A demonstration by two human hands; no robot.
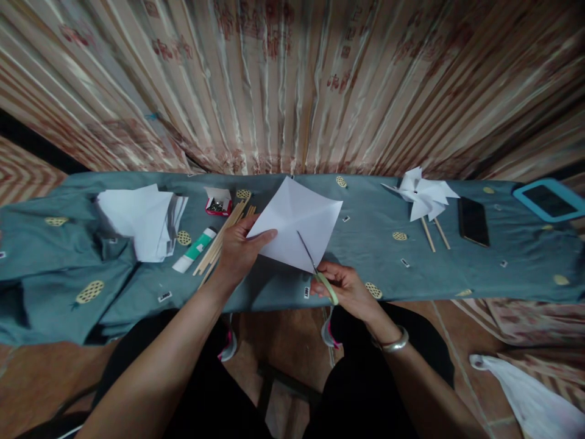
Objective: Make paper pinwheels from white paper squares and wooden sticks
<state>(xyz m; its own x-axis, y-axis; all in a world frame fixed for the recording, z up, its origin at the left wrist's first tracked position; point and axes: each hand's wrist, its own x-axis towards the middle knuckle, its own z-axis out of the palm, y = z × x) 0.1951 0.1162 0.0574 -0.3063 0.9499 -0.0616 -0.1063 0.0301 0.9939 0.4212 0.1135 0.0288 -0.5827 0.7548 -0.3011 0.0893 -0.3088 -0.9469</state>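
Note:
My left hand holds a creased square of white paper by its left corner, lifted above a table covered in teal cloth. My right hand grips scissors with pale green handles. Their blades slant up into the lower corner of the paper along a diagonal crease. A silver bangle sits on my right wrist.
On the cloth lie a stack of white paper, a green-and-white glue stick, wooden sticks, a small red box, finished paper pinwheels on sticks, a black phone and a blue-framed tablet. A striped curtain hangs behind.

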